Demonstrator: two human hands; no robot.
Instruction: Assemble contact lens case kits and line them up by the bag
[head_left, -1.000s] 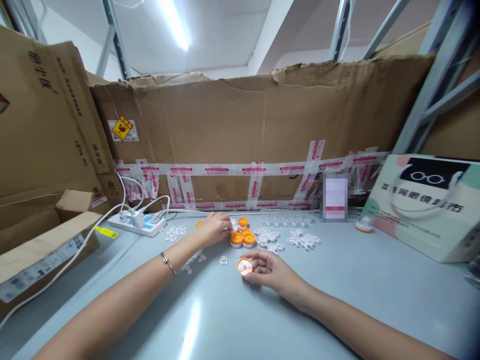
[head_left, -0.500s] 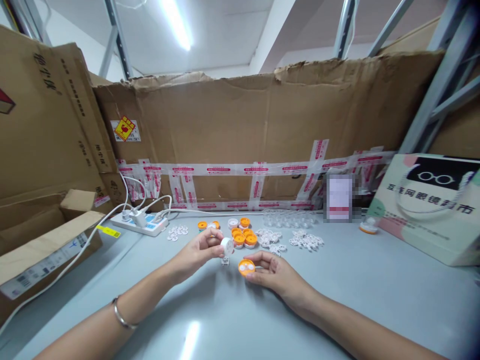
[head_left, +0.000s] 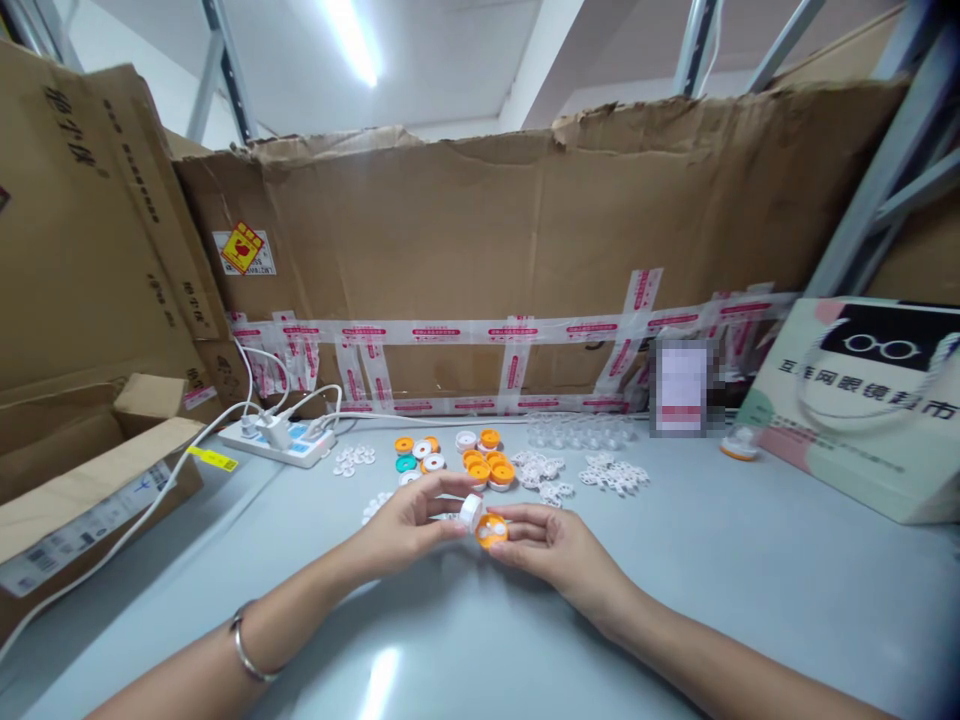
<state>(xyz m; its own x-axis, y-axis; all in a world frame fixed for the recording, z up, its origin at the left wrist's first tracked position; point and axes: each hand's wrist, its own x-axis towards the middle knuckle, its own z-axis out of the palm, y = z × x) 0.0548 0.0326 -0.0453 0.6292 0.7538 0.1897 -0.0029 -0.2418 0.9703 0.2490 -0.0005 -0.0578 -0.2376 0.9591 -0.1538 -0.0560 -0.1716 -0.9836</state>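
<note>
Between the fingers and thumb of my left hand (head_left: pixel 420 522) is a small white round plastic cap (head_left: pixel 471 513), tilted on its side. My right hand (head_left: pixel 544 548) grips an orange round cup (head_left: pixel 492 532) with white round pieces inside, its open side turned towards me. The cap is right beside the cup's left rim; whether they touch I cannot tell. Just beyond the hands stands a group of orange cups with white bases (head_left: pixel 496 471). Orange, white and teal round parts (head_left: pixel 406 463) lie past my left hand.
White small parts lie in piles (head_left: pixel 613 475) at the right and as discs (head_left: pixel 354 460) at the left. Clear plastic pieces (head_left: pixel 581 432) line the back. A power strip (head_left: pixel 277 440), an open carton (head_left: pixel 90 500) and a paper bag (head_left: pixel 862 410) flank the work area.
My left hand has brought the white cap right and slightly down, up to the orange cup. My right hand stays nearly in place. The camera view has shifted slightly.
</note>
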